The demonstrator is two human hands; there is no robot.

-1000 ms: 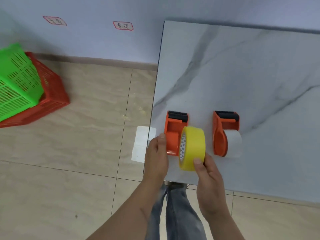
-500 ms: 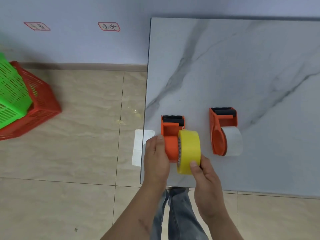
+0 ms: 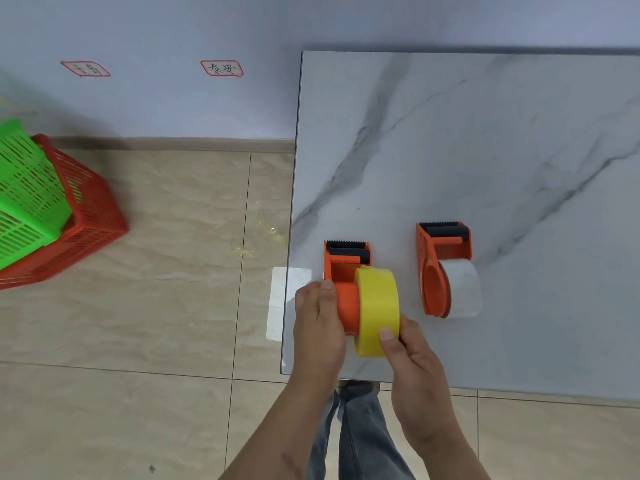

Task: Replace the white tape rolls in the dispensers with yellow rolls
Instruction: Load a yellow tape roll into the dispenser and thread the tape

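Since a second ago the yellow roll (image 3: pixel 376 311) has slid leftward onto the orange hub of the near dispenser (image 3: pixel 346 271), which sits at the front left corner of the marble table (image 3: pixel 485 150). It now looks only partly seated, with bare hub showing to its left. The right hand (image 3: pixel 414 368) grasps the roll, thumb on its face; the left hand (image 3: pixel 318 323) clasps the dispenser's side. If the roll goes on crooked it could jam, and a hard push could shove the dispenser off the near edge. The second dispenser (image 3: pixel 438 268) carries its white roll (image 3: pixel 462 289). The right fingers are hidden behind the roll, and I cannot tell whether a tape end is free.
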